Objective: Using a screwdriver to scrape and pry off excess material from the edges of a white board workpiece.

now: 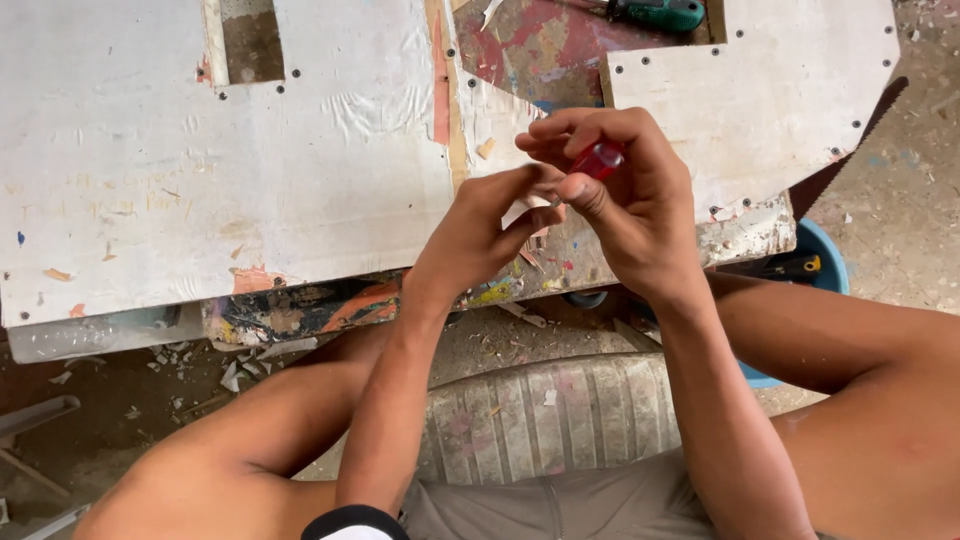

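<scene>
Screwdriver with a clear red handle (600, 158), seen from the head camera: it sits in the right hand (625, 205), fingers curled shut around the handle, held up over the near edge of the worktable (150, 170). Its long axis appears to run from the handle down and to the left, toward the left hand (485, 225); the shaft itself is mostly hidden behind the fingers. The left hand lies just to the left of and slightly nearer than the right, its fingertips pinched together on a small pale piece (520, 212), apparently where the tool's tip meets it; what that piece is cannot be told. The two hands are touching or nearly so.

Surroundings: the worktable is a white, paint-stained board with screws along its seams. A second screwdriver with a green handle (655, 13) lies at the far edge, well apart from both hands. A blue bucket (825, 255) stands on the floor to the right, under the table corner.
</scene>
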